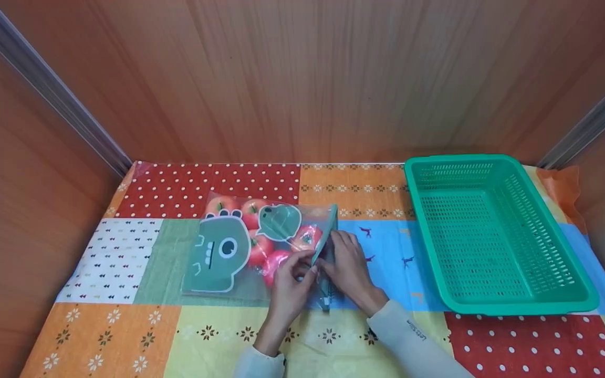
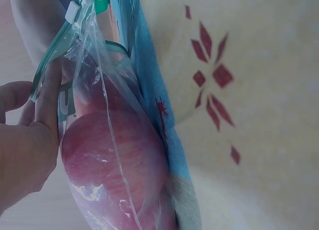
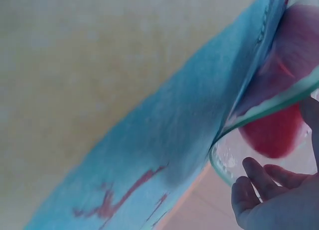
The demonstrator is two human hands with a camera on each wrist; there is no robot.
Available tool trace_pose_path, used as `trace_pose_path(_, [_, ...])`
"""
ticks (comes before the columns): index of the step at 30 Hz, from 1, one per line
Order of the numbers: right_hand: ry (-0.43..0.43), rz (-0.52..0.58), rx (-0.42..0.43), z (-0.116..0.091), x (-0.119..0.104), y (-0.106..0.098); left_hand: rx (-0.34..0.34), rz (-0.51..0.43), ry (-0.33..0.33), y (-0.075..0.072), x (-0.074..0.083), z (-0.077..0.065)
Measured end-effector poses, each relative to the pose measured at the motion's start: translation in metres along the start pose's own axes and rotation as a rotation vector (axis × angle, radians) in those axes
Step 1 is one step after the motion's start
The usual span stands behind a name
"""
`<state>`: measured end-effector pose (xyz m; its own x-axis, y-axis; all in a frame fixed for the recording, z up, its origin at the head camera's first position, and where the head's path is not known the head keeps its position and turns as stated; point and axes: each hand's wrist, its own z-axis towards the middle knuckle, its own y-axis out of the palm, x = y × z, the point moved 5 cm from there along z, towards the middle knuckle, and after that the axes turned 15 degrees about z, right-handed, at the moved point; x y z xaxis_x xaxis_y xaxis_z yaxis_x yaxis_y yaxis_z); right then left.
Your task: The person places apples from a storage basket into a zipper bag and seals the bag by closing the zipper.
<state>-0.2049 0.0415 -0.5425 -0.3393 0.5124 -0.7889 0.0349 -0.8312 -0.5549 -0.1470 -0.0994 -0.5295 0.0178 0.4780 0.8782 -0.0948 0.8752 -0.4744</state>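
A clear zip bag [image 1: 187, 252] with a green cartoon monster print lies flat, its green-edged opening toward the right. Inside are several red and peach-coloured round fruits [image 1: 260, 247], apple-like, and one bright pink one [image 1: 273, 265]. My left hand [image 1: 291, 281] pinches the zip edge [image 2: 44, 65] between thumb and fingers; a white slider [image 2: 72, 12] sits at one end of that edge. At the mouth, my right hand [image 1: 350, 268] has its thumb by one lip and loosely bent fingers [image 3: 261, 177] by the other, with the lips parted between them.
A green plastic basket [image 1: 523, 308] with slotted walls stands on the right. Patchwork cloth [image 1: 124, 341] covers the table. Wood-grain panels [image 1: 302, 79] rise behind and at both sides. An orange flap [image 1: 565, 189] shows beyond the basket.
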Motion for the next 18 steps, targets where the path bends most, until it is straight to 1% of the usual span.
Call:
trace_pose_path(5, [0.03,0.033,0.086,0.002,0.006,-0.02,-0.003,0.026,-0.02,0.0,0.0,0.0])
trace_pose_path(9, [0.035,0.029,0.143,0.007,0.011,-0.032,0.0,0.032,-0.022,-0.001,0.0,-0.001])
trace_pose_path(13, [0.019,0.008,0.167,0.013,0.016,-0.037,0.002,0.032,-0.033,0.0,-0.001,-0.002])
trace_pose_path(18, [-0.04,-0.006,0.166,0.024,0.022,-0.036,0.003,0.036,-0.039,0.001,-0.001,-0.002])
